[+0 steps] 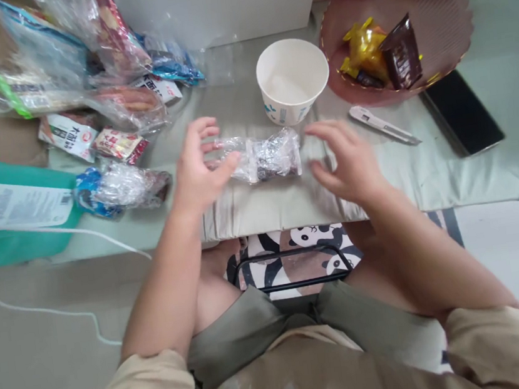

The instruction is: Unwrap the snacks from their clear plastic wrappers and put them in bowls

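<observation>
A crinkled clear plastic bag (276,154) with small dark-wrapped packets in it lies on the cloth-covered surface in front of me. At its left end is my left hand (205,160), fingers apart around the loose, see-through end of the bag; whether they touch it I cannot tell. My right hand (342,156) hovers just off the bag's right end, thumb and fingers spread, holding nothing. Right behind the bag stands a white paper bowl (293,83). Beyond my right hand rests a white utility knife (383,124), its blade end pointing right.
A pink ribbed bowl (446,39) with yellow and brown packets is at the back right, beside a black phone (462,113). Bagged snacks (130,103) crowd the back left. A green container (19,243) and a white cable (89,231) are at the left.
</observation>
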Action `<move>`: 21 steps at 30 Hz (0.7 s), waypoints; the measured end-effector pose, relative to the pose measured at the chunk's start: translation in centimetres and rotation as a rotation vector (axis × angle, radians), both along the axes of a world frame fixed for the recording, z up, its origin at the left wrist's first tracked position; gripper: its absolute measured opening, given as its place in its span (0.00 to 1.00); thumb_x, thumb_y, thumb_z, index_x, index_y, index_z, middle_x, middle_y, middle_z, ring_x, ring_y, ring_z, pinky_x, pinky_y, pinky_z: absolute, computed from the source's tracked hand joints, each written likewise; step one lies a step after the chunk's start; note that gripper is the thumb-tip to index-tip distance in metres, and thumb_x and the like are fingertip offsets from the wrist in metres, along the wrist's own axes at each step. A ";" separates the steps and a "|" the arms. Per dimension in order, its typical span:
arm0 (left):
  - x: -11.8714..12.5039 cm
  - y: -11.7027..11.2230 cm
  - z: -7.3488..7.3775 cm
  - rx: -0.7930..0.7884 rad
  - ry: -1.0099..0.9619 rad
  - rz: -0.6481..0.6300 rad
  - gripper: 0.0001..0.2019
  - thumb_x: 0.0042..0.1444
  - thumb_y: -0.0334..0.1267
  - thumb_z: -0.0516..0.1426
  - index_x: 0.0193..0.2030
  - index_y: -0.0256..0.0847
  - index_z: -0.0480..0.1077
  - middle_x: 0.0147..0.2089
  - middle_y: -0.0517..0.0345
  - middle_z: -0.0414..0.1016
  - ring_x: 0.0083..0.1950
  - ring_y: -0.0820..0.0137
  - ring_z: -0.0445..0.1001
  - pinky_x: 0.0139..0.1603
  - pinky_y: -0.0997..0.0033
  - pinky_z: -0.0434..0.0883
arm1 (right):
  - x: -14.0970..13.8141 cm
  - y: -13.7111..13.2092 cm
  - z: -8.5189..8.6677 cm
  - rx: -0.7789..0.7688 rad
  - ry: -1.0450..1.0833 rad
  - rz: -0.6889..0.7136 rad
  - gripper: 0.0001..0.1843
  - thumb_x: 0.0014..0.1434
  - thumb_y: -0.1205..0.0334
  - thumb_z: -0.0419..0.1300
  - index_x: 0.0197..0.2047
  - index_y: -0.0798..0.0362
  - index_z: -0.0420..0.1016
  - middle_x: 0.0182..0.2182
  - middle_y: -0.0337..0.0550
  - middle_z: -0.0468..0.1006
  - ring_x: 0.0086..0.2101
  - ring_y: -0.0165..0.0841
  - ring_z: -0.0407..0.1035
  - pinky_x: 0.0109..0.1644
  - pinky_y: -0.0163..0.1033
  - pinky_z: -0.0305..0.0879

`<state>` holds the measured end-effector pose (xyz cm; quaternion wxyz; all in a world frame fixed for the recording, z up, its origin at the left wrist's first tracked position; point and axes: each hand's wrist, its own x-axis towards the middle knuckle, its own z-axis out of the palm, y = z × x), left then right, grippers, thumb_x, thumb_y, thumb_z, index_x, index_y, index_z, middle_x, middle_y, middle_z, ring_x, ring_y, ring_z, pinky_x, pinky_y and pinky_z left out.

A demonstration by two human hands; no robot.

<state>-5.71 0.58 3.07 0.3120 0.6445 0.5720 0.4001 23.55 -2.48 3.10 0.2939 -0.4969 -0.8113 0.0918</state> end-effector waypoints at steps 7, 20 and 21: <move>1.1 0.3 0.4 -0.074 0.077 0.020 0.05 0.58 0.39 0.60 0.32 0.43 0.71 0.27 0.62 0.72 0.30 0.72 0.71 0.31 0.72 0.69 | -2.2 -0.5 -0.3 -0.020 -0.017 0.159 0.13 0.66 0.65 0.53 0.46 0.47 0.78 0.37 0.45 0.81 0.39 0.37 0.75 0.45 0.44 0.65; 0.0 0.9 0.1 -0.158 0.057 0.054 0.11 0.60 0.46 0.61 0.30 0.45 0.69 0.19 0.66 0.62 0.20 0.74 0.62 0.22 0.72 0.59 | -1.8 0.5 -0.2 0.004 0.045 -0.024 0.10 0.61 0.65 0.57 0.40 0.47 0.80 0.37 0.47 0.78 0.44 0.44 0.73 0.54 0.55 0.66; 0.0 1.0 0.1 -0.159 0.063 0.068 0.11 0.60 0.46 0.61 0.30 0.45 0.69 0.18 0.66 0.62 0.20 0.74 0.63 0.23 0.72 0.59 | -1.5 0.2 0.3 0.007 0.108 -0.088 0.09 0.61 0.64 0.57 0.38 0.47 0.80 0.37 0.48 0.77 0.43 0.45 0.73 0.53 0.56 0.67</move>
